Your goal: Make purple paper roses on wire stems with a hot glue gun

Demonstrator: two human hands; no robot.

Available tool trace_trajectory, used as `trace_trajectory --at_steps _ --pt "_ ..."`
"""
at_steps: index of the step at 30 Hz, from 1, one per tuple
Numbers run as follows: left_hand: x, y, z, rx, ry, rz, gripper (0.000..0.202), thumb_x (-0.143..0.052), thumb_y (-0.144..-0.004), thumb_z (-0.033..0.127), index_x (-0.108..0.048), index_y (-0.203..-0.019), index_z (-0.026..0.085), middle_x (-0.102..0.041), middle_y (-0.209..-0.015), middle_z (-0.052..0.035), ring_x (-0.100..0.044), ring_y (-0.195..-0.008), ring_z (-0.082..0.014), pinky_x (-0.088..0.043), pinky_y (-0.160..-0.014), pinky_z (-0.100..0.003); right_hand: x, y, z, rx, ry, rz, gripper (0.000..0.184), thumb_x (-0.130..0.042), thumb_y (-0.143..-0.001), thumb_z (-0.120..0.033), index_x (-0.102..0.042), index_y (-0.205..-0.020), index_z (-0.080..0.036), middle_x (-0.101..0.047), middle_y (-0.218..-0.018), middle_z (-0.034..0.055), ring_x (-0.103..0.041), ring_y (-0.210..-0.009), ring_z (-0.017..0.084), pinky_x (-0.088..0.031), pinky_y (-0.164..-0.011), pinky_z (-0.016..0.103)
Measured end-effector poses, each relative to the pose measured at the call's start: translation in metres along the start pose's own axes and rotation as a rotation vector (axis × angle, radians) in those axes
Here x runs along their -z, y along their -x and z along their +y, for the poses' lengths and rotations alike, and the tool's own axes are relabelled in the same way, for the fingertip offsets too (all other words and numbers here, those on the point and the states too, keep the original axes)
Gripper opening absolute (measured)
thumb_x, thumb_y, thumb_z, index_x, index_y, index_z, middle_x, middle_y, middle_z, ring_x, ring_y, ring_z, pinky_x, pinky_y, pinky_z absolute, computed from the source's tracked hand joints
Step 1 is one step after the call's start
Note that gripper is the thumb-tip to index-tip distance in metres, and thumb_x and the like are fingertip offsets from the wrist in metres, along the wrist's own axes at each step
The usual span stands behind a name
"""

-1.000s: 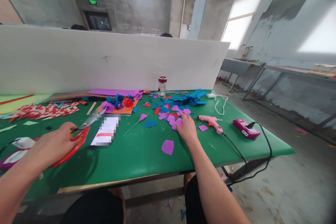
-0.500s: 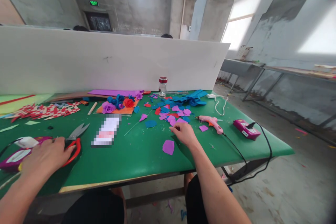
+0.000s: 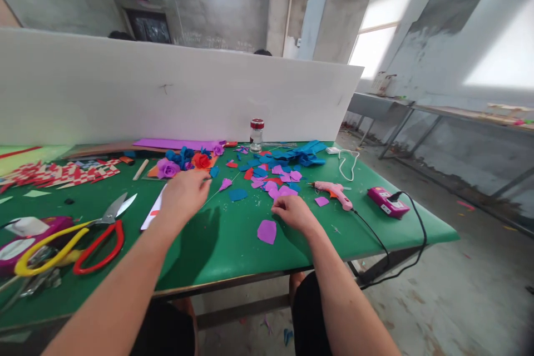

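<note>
My left hand [image 3: 186, 193] hangs over the table beside the white phone-shaped slip [image 3: 153, 208], which its wrist partly covers. Its fingers reach forward, a little bent, with nothing visible in them. Just right of the fingertips lies a purple paper bud on a thin wire stem [image 3: 225, 184]. My right hand [image 3: 295, 214] rests near the table's middle with fingers curled and thumb against forefinger; whatever they may hold is hidden. Purple paper petals [image 3: 287, 191] lie directly beyond it, and one larger purple petal [image 3: 267, 231] lies to its left. Scissors [image 3: 102, 236] with red and yellow handles lie partly open at left.
A pink glue gun [image 3: 334, 191] and a magenta power box [image 3: 387, 203] with a black cord are at right. Paper roses [image 3: 168, 168], blue paper scraps [image 3: 306, 154] and a red-lidded jar [image 3: 256, 136] stand along the back, before a white board [image 3: 187, 89].
My left hand has left the scissors at the left and moved right and forward, toward the wire-stemmed bud. The scissors stay on the table. My right hand has hardly moved.
</note>
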State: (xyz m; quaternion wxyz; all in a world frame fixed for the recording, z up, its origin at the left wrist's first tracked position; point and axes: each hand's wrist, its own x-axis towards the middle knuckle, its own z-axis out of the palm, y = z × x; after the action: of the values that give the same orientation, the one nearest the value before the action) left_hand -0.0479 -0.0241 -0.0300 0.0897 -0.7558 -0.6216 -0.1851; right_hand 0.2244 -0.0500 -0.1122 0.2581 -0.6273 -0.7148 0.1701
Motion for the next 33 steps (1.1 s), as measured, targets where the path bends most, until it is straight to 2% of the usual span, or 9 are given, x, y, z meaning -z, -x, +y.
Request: trace_trajectory --at_steps 4,7,9,11,14,17,23,29,33 --pt "-0.035 -0.006 0.03 -0.121 -0.042 -0.002 0.032 -0.04 -0.09 0.024 -0.07 -0.101 0.019 -0.072 -0.094 -0.0092 -0.065 -0.089 -0.0253 -0.045 -0.072 -0.032 0.006 -0.005 -0.006 -0.08 0.165 0.151 0.02 -0.057 -0.086 -0.029 -0.071 -0.075 -0.02 -0.069 -0.073 0.0041 -0.058 -0.073 0.017 -0.035 -0.067 0.026" --pt "-0.059 0.002 0.021 -0.176 -0.074 -0.006 0.031 -0.041 -0.09 0.022 -0.069 -0.102 0.019 -0.071 -0.093 -0.0098 -0.064 -0.093 -0.0265 -0.046 -0.076 -0.033 0.011 -0.004 -0.007 -0.091 0.343 0.308 0.014 -0.059 -0.084 -0.024 -0.072 -0.09 -0.022 -0.069 -0.096 0.0084 -0.058 -0.09 0.022 -0.035 -0.072 0.029" --pt "-0.068 0.007 0.012 -0.194 -0.065 -0.037 0.03 -0.041 -0.089 0.02 -0.07 -0.099 0.018 -0.071 -0.093 -0.0096 -0.064 -0.093 -0.0259 -0.045 -0.078 -0.033 0.011 0.0 -0.006 -0.062 0.307 0.259 0.02 -0.062 -0.081 -0.02 -0.07 -0.099 -0.023 -0.067 -0.104 0.0084 -0.058 -0.09 0.021 -0.034 -0.069 0.028" --pt "-0.07 0.007 0.006 -0.194 -0.054 -0.058 0.031 -0.041 -0.09 0.02 -0.071 -0.096 0.019 -0.071 -0.092 -0.0096 -0.063 -0.094 -0.0254 -0.045 -0.08 -0.033 0.009 0.006 -0.004 -0.049 0.183 0.072 0.012 -0.063 -0.082 -0.029 -0.07 -0.086 -0.02 -0.067 -0.085 0.0051 -0.057 -0.074 0.017 -0.033 -0.062 0.025" --pt "-0.066 0.004 0.002 -0.142 -0.053 -0.061 0.033 -0.039 -0.091 0.02 -0.071 -0.095 0.019 -0.07 -0.093 -0.0104 -0.063 -0.095 -0.0258 -0.045 -0.08 -0.033 0.002 0.016 -0.004 -0.04 0.073 -0.103 0.031 -0.062 -0.082 -0.043 -0.063 -0.063 -0.019 -0.058 -0.058 -0.0006 -0.048 -0.056 0.012 -0.028 -0.053 0.024" --pt "-0.064 -0.001 0.0 -0.063 -0.061 -0.083 0.033 -0.039 -0.091 0.022 -0.071 -0.093 0.019 -0.07 -0.093 -0.0114 -0.064 -0.093 -0.0262 -0.045 -0.076 -0.033 -0.004 0.02 -0.008 -0.038 0.073 -0.097 0.028 -0.067 -0.076 -0.043 -0.061 -0.062 -0.019 -0.058 -0.058 -0.0008 -0.046 -0.054 0.012 -0.025 -0.05 0.024" --pt "-0.075 -0.008 -0.005 0.018 -0.071 -0.172 0.029 -0.043 -0.09 0.026 -0.069 -0.099 0.015 -0.07 -0.097 -0.0153 -0.066 -0.092 -0.0278 -0.047 -0.076 -0.034 -0.01 0.014 -0.009 0.009 0.045 -0.119 0.007 -0.061 -0.07 -0.015 -0.062 -0.064 -0.018 -0.063 -0.063 -0.0001 -0.052 -0.059 0.012 -0.029 -0.053 0.023" --pt "-0.085 -0.014 -0.007 0.067 -0.001 -0.155 0.026 -0.045 -0.086 0.018 -0.07 -0.087 0.014 -0.069 -0.095 -0.0181 -0.067 -0.092 -0.0286 -0.047 -0.074 -0.034 -0.009 0.011 -0.01 0.011 -0.09 0.017 0.007 -0.058 -0.072 -0.018 -0.061 -0.065 -0.018 -0.061 -0.06 -0.0013 -0.052 -0.056 0.012 -0.032 -0.052 0.023" --pt "-0.073 -0.015 -0.003 0.083 0.05 -0.107 0.025 -0.045 -0.084 0.016 -0.07 -0.08 0.016 -0.071 -0.088 -0.0144 -0.067 -0.085 -0.026 -0.046 -0.072 -0.032 -0.014 0.002 -0.02 -0.036 -0.416 0.201 0.011 -0.055 -0.078 -0.029 -0.054 -0.071 -0.021 -0.057 -0.052 -0.0042 -0.052 -0.046 0.012 -0.036 -0.048 0.023"
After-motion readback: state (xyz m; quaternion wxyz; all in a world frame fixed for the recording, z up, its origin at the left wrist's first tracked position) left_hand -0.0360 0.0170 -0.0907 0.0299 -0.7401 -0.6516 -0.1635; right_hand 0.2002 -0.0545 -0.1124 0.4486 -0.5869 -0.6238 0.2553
